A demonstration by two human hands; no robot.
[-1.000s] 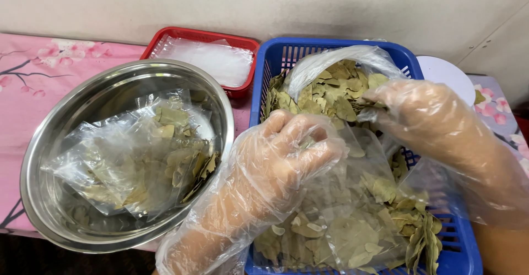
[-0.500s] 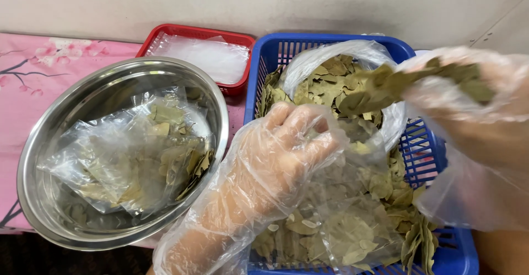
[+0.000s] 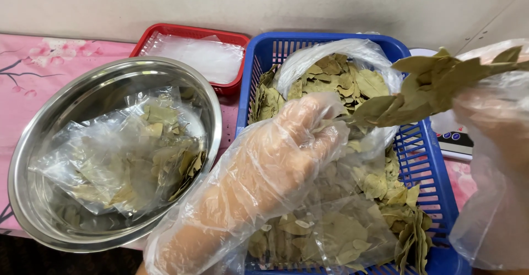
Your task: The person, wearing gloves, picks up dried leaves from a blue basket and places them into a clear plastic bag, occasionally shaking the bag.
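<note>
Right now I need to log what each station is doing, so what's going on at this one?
A person in thin plastic gloves is handling dried bay leaves. The left hand grips the rim of an open clear plastic bag of leaves in the blue basket. The right hand holds a bunch of leaves above the bag. A steel bowl on the left holds filled bags of leaves, and a red basket behind it holds empty bags.

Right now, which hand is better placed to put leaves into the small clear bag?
The right hand. It already holds a bunch of dried leaves raised over the blue basket, while the left hand grips the small clear bag there.
</note>
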